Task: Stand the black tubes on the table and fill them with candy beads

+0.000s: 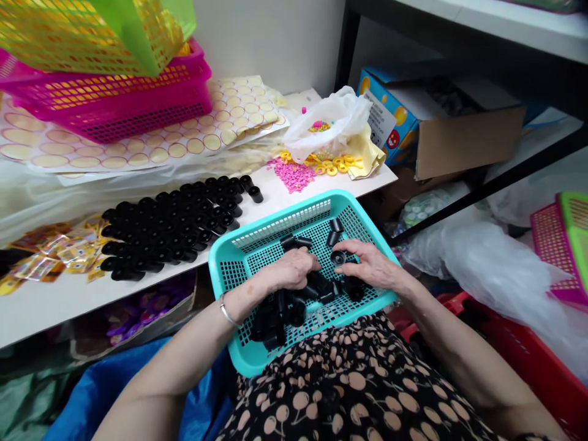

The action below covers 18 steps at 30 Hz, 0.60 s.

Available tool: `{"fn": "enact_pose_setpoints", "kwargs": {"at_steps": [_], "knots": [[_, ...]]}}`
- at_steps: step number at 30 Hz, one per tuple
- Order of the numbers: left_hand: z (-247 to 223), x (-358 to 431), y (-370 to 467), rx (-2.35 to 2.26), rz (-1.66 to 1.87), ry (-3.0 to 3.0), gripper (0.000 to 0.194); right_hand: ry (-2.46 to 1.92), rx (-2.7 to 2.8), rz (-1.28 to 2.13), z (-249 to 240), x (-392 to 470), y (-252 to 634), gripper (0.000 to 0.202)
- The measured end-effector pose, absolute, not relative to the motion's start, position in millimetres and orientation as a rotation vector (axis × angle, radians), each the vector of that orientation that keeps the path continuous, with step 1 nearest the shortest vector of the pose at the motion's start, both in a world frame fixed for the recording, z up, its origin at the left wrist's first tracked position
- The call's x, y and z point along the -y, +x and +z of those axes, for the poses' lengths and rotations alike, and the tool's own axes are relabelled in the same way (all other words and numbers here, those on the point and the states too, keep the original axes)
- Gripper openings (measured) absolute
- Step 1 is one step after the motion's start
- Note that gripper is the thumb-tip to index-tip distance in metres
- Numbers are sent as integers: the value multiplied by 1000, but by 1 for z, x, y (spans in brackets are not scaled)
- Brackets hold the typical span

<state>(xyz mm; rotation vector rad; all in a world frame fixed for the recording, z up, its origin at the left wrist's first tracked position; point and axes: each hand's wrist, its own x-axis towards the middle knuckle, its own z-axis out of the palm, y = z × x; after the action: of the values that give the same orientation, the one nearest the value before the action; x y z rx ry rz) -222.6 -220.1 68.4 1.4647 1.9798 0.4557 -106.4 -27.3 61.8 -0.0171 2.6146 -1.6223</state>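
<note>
A turquoise basket (pixel 367 223) rests against the patterned dress, with several short black cylinders (pixel 316 285) inside. Over its middle, my left hand (pixel 296 267), with a silver bangle on the wrist, has its fingers curled down among the cylinders; what the fingertips hold is hidden. My right hand (pixel 365 262) pinches a black cup (pixel 339 258) between thumb and fingers, its round opening facing up. Beyond the basket, many black cups (pixel 169 223) stand in close rows on the white table (pixel 257 214).
Orange-yellow packets (pixel 59 251) lie left of the rows. Pink bits (pixel 296 176), yellow rings (pixel 337 165) and a white plastic bag (pixel 331 122) are at the table's far right. Stacked magenta baskets (pixel 138 116) stand on sticker sheets. A dark shelf leg and an open carton (pixel 468 144) are right.
</note>
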Motion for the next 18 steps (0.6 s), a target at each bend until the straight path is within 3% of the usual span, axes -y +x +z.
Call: {"fn": "enact_pose_setpoints", "kwargs": {"at_steps": [5, 7, 13, 18], "knots": [[64, 218, -224, -2007, 346, 1541, 20, 52, -2466, -1739, 63, 37, -100, 30], [67, 219, -230, -1988, 502, 1472, 14, 27, -2507, -1759, 64, 39, -99, 29], [81, 226, -235, -1703, 1129, 932, 32, -56, -2727, -1632, 68, 39, -98, 32], [86, 227, -221, -1347, 1532, 425, 33, -115, -2809, -1588, 76, 45, -97, 32]]}}
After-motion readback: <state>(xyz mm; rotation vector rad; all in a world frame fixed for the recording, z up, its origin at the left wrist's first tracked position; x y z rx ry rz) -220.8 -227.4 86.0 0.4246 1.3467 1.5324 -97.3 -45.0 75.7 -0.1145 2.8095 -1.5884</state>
